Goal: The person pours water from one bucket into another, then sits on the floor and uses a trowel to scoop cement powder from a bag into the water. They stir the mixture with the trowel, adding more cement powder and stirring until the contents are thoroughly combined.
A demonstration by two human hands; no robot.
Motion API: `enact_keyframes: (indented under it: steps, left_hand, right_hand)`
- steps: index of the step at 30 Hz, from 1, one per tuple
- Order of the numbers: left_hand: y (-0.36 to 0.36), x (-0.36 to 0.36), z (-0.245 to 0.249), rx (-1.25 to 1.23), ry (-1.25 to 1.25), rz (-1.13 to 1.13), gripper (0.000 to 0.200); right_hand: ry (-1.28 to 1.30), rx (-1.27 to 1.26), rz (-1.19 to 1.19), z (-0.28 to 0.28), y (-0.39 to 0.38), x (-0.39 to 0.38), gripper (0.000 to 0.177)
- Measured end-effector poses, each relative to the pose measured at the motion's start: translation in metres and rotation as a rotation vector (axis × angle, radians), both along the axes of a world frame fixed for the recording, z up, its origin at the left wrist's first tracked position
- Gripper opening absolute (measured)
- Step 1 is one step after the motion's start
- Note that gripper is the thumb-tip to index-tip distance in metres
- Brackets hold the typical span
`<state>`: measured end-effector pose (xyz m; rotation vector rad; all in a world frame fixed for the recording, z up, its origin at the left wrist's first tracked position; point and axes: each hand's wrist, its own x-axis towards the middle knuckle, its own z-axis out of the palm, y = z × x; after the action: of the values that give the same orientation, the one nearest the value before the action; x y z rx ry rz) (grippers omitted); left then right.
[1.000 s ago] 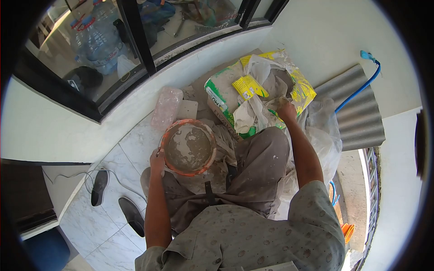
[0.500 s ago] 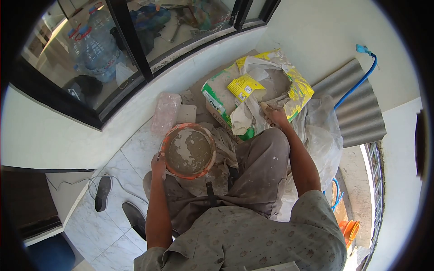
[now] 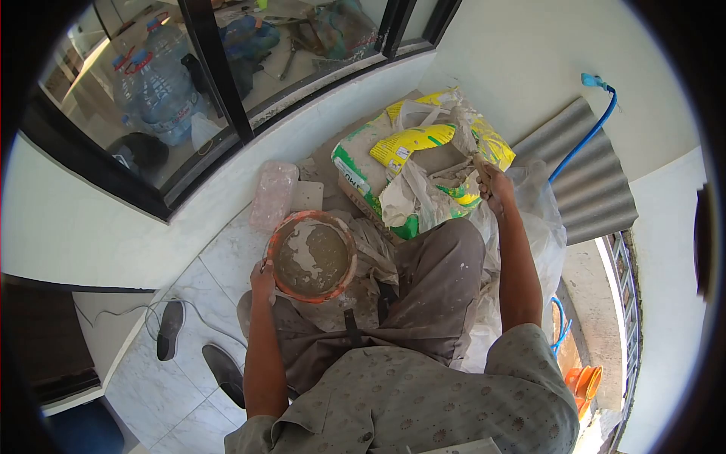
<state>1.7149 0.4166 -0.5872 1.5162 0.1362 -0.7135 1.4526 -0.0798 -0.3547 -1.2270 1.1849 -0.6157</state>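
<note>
My left hand [image 3: 263,281] grips the left rim of a round orange bucket [image 3: 351,269], its fingers wrapped over the edge. Grey wet mortar [image 3: 311,257] fills the bucket, with a paler patch on top. My right hand [image 3: 495,191] is closed around the handle of what looks like a dust-caked trowel [image 3: 464,132], held over the right side of the torn cement bag [image 3: 358,180]. Grey powder [image 3: 432,159] shows in the bag's opening, partly covered by a yellow flap. The trowel's outline blends with the powder and torn paper.
A wrapped pinkish block [image 3: 274,195] and a pale flat piece [image 3: 307,196] lie by the bucket. Clear plastic sheeting [image 3: 538,227], a corrugated sheet [image 3: 586,181] and a blue hose [image 3: 587,144] are on the right. Shoes [image 3: 172,330] stand on the tiles; a low window wall runs behind.
My right hand has risen and moved right with the trowel, out of the bag's front opening. The yellow flap has shifted. My left hand stays on the bucket's rim.
</note>
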Motion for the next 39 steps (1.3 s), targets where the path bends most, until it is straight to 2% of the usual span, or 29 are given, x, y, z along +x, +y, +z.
enact_keyframes:
  steps: [6,9,12,14,16,20,22,25,28,31,32,34,37,39]
  left_hand:
    - [-0.001,0.001,-0.006,0.019,0.016,0.02,0.035]
    - [0.001,0.0,-0.002,0.046,0.007,0.001,0.034]
    - [-0.002,0.0,0.008,0.106,-0.012,-0.01,0.037]
    - [-0.003,-0.002,0.013,0.079,0.01,0.003,0.037]
    - [-0.003,-0.004,0.01,0.089,-0.012,0.023,0.036]
    - [0.0,0.0,-0.009,0.082,-0.038,0.038,0.036]
    - [-0.001,-0.001,-0.003,0.095,-0.032,0.034,0.037]
    - [-0.001,0.001,-0.003,0.092,-0.038,0.024,0.038]
    - [-0.001,0.0,0.003,0.107,-0.033,0.021,0.038]
    - [-0.002,-0.002,0.008,0.126,-0.029,0.013,0.036]
    - [-0.002,0.0,0.008,0.13,-0.032,0.005,0.035]
    - [-0.002,0.0,0.007,0.121,-0.025,0.003,0.035]
    - [-0.002,0.0,0.008,0.132,-0.036,0.003,0.035]
    - [-0.003,-0.001,0.011,0.136,-0.041,0.001,0.036]
  right_hand:
    - [0.032,-0.165,0.07,0.067,0.018,-0.016,0.038]
    - [0.028,-0.197,0.15,0.09,0.057,-0.015,0.039]
    - [0.022,-0.121,0.23,0.096,0.109,-0.007,0.044]
    - [-0.008,-0.017,0.297,0.086,0.141,-0.004,0.047]
    - [-0.043,0.1,0.341,0.071,0.176,0.003,0.042]
    - [0.037,0.325,0.493,0.018,0.228,0.01,0.042]
    - [0.173,0.368,0.571,-0.003,0.25,0.017,0.044]
    - [0.27,0.297,0.6,-0.04,0.272,0.027,0.041]
    - [0.406,0.088,0.684,-0.066,0.284,0.036,0.041]
    - [0.196,-0.796,0.77,-0.103,0.292,0.034,0.04]
    - [0.255,-0.668,0.785,-0.108,0.288,0.03,0.039]
    - [0.369,-0.414,0.807,-0.083,0.289,0.038,0.038]
    - [0.296,-0.549,0.883,-0.089,0.293,0.039,0.037]
    - [0.341,-0.518,0.881,-0.091,0.302,0.038,0.04]
